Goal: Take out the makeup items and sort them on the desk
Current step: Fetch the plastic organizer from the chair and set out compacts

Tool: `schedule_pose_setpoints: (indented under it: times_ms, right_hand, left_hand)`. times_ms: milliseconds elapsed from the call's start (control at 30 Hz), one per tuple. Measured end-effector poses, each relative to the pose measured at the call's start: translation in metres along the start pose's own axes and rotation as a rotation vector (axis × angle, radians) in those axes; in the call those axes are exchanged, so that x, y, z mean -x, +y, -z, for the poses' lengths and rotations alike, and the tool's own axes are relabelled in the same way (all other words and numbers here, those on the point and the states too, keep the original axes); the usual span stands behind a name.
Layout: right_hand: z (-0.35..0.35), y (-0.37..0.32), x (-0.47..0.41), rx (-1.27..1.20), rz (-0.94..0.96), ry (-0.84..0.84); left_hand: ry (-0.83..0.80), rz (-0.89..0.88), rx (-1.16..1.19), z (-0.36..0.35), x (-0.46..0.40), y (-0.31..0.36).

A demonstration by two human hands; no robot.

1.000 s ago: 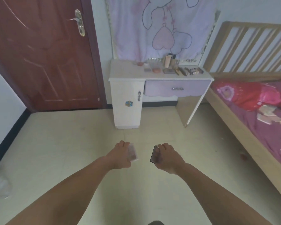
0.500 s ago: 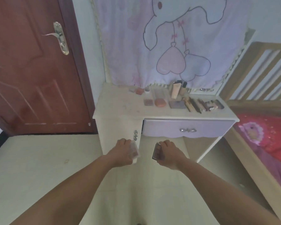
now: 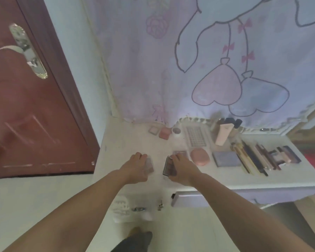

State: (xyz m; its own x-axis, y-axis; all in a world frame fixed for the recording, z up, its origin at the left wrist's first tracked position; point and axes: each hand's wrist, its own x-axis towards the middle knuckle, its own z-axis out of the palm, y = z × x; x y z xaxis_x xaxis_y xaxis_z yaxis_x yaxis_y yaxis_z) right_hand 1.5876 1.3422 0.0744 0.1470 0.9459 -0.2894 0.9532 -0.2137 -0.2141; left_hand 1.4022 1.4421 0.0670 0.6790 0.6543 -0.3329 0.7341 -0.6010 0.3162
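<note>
Most of the sorting looked done. Along the right half of the desk [image 3: 225,180] a row of makeup already lay in order: a grey square compact [image 3: 226,159], a pink oval case [image 3: 200,156], and, nearer the right edge, a close rank of pencils and sticks [image 3: 253,157] ending in a dark palette [image 3: 287,154]. Toward the back edge stood a pale tube [image 3: 223,133] beside a clear gridded tray [image 3: 195,136], and left of those a small pale compact [image 3: 153,130], a pink square one [image 3: 164,132] and a little round pot [image 3: 176,131].

Two pieces remained in hand above the middle of the desk. The left hand [image 3: 136,170] clasped a small pinkish palette [image 3: 150,165], its fingers curled over it. The right hand [image 3: 180,168] gripped a dark-edged palette [image 3: 168,166] held on its edge, just in front of a mauve compact [image 3: 180,153] already lying there. Neither piece appeared set down; whether either touched the desktop could not be told.

Judging from this, the task was close to its end: both palettes needed a place, probably among the flat compacts near the middle. The left half of the desk carried nothing that could be made out. Whether more items waited elsewhere was not shown.
</note>
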Motion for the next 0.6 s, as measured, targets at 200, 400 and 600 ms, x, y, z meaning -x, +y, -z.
schedule_pose_setpoints:
  times_ms: [200,400,600]
  right_hand:
    - [0.012,0.001,-0.089,0.021,0.008,-0.066]
    - [0.004,0.006,-0.140,0.090,0.101,-0.165]
    - [-0.001,0.011,-0.145,0.149,0.157,-0.164]
  left_hand:
    - [-0.059,-0.017,-0.061,0.023,-0.084,-0.029]
    - [-0.097,-0.037,-0.119,0.018,-0.121,-0.043]
    - [-0.138,-0.033,-0.137,0.013,-0.127,-0.047]
